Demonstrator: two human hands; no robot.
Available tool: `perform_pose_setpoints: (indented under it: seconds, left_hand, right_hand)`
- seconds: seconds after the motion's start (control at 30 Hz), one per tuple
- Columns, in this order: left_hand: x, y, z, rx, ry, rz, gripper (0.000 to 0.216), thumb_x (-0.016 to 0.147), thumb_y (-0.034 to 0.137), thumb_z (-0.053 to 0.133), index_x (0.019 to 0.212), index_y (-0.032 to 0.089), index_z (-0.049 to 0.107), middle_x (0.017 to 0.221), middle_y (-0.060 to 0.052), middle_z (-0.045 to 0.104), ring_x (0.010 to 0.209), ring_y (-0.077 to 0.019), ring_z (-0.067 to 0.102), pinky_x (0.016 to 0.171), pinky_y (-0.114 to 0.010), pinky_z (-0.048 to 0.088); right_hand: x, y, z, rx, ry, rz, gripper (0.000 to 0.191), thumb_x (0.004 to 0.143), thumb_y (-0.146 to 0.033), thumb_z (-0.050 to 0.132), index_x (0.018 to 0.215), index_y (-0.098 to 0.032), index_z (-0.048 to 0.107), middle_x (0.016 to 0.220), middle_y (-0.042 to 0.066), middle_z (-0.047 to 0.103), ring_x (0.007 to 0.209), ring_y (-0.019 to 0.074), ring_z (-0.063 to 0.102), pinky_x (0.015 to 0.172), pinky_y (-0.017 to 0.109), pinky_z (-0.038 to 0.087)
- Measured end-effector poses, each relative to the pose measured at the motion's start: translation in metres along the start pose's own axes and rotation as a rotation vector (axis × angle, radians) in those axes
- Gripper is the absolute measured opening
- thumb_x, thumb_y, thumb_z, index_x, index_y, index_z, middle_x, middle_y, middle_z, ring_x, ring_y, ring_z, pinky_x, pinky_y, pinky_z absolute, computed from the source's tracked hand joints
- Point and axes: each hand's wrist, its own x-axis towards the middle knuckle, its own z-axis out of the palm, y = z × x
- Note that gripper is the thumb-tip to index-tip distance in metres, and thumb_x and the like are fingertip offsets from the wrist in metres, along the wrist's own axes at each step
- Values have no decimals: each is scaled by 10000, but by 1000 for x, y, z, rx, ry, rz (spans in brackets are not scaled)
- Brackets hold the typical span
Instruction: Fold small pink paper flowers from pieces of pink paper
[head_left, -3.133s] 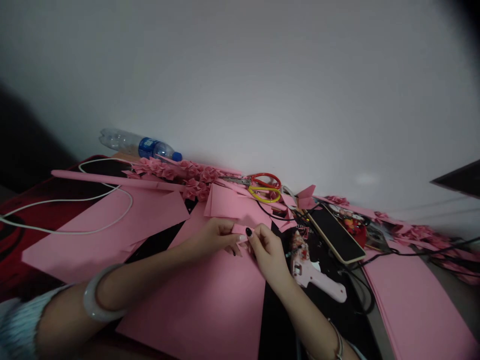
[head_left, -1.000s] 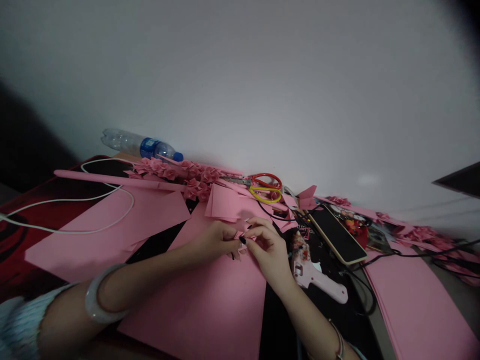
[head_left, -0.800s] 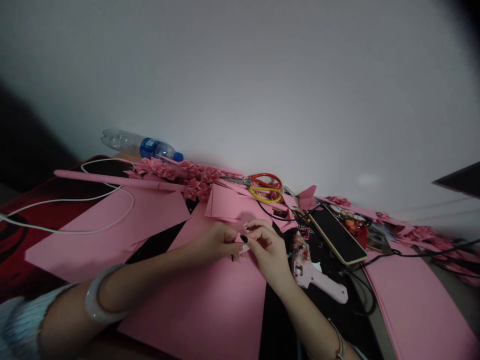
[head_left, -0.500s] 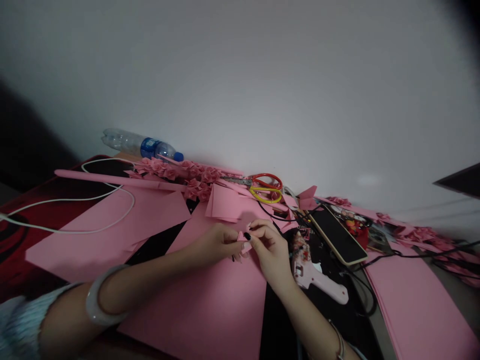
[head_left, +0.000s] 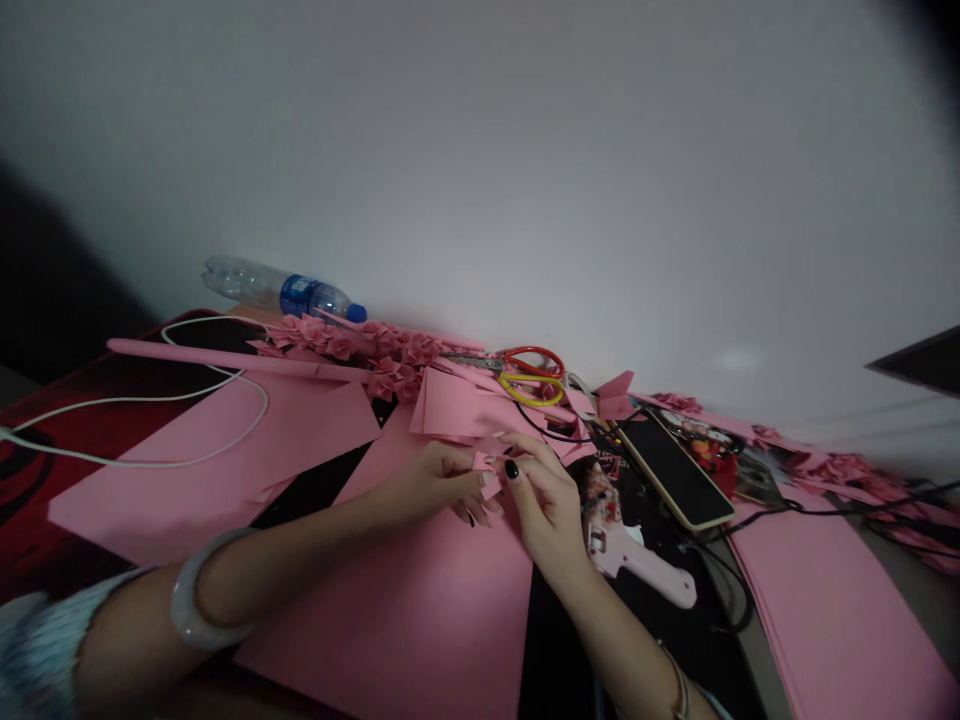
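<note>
My left hand (head_left: 439, 480) and my right hand (head_left: 544, 500) meet over a large pink paper sheet (head_left: 420, 620) near the middle of the table. Both pinch a small folded pink paper piece (head_left: 486, 470) between their fingertips. The left fingers curl round its left side. The right thumb, with a dark nail, presses on its right side. A pale bangle (head_left: 196, 600) sits on my left wrist.
A pink glue gun (head_left: 634, 555) lies just right of my right hand, beside a phone (head_left: 671, 468) and black cables. Red and yellow scissors (head_left: 529, 375), folded pink flowers (head_left: 360, 345), a water bottle (head_left: 281, 290) and a white cable (head_left: 150, 400) lie further back. More pink sheets (head_left: 840, 610) lie at right.
The fingers of both hands have kept shifting on the small paper piece. The right hand has moved slightly to the right and its thumb has come over the fold. Nothing else moved.
</note>
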Motion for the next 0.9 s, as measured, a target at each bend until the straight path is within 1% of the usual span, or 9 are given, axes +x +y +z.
perform_pose_setpoints:
  seconds: [0.1, 0.2, 0.43, 0.57, 0.7, 0.9]
  left_hand:
    - [1, -2, -2, -21, -6, 6, 399, 837, 544, 664, 777, 156, 739, 741, -60, 780, 650, -158, 727, 631, -229, 555]
    - [1, -4, -3, -56, -14, 17, 381, 840, 524, 670, 791, 153, 741, 766, -71, 782, 657, -160, 728, 645, -241, 560]
    - [0, 3, 0, -87, -1, -3, 309, 823, 460, 690, 846, 157, 748, 755, -42, 773, 689, -166, 728, 672, -243, 550]
    - [1, 2, 0, -78, 5, 1, 358, 792, 490, 715, 856, 139, 738, 748, -56, 767, 692, -178, 727, 671, -255, 550]
    - [2, -1, -1, -60, 19, 17, 387, 782, 518, 718, 836, 135, 726, 801, -81, 777, 713, -189, 733, 690, -278, 558]
    - [1, -4, -1, -19, 48, 25, 382, 829, 511, 660, 808, 137, 734, 733, -74, 765, 695, -180, 728, 680, -271, 561]
  right_hand:
    - [-1, 0, -2, 13, -25, -4, 331, 1009, -267, 446, 928, -245, 765, 1169, 94, 697, 1127, 243, 629, 936, 409, 489]
    - [-2, 0, -2, 37, -31, 17, 350, 1022, -309, 428, 984, -253, 772, 1209, 93, 688, 1161, 244, 620, 969, 411, 477]
    - [-2, 2, 0, 74, -72, 52, 384, 1028, -362, 419, 985, -259, 786, 1310, 94, 650, 1206, 248, 602, 1002, 419, 466]
    - [-2, 4, 0, 107, -80, 71, 392, 1028, -389, 420, 1009, -260, 790, 1333, 95, 639, 1229, 250, 585, 1031, 424, 447]
    - [-1, 4, 0, 165, -85, 105, 399, 1023, -427, 424, 1066, -262, 785, 1373, 98, 614, 1217, 250, 587, 1043, 416, 445]
    - [-1, 6, -1, 235, -88, 158, 410, 1010, -473, 437, 1067, -282, 794, 1368, 83, 618, 1209, 268, 586, 1047, 428, 444]
